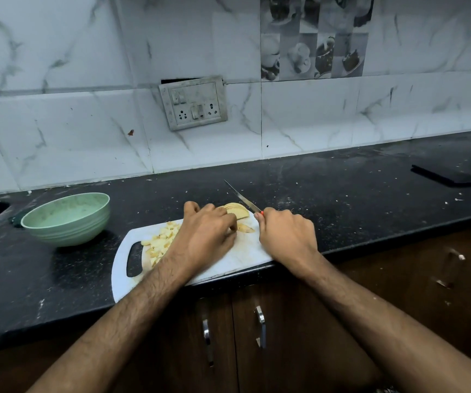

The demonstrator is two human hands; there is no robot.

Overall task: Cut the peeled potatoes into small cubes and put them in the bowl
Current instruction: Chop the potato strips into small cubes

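You're mid-cut: your right hand [285, 236] is wrapped round the knife [242, 199], your left hand [208, 236] curls onto the potato slices [237, 210], probably pinning them. Cubes [160, 242] sit left of it; green bowl [67, 219] further left. Next, steady crosswise strokes.

Speckled black stone counter [342, 194], glossy marbled tiles [313, 117], matt bowl [70, 222]

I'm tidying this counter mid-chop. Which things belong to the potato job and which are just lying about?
In use: knife, sliced potato, potato cubes, cutting board, green bowl.
Lying about: flat black object on the counter, wall socket panel.
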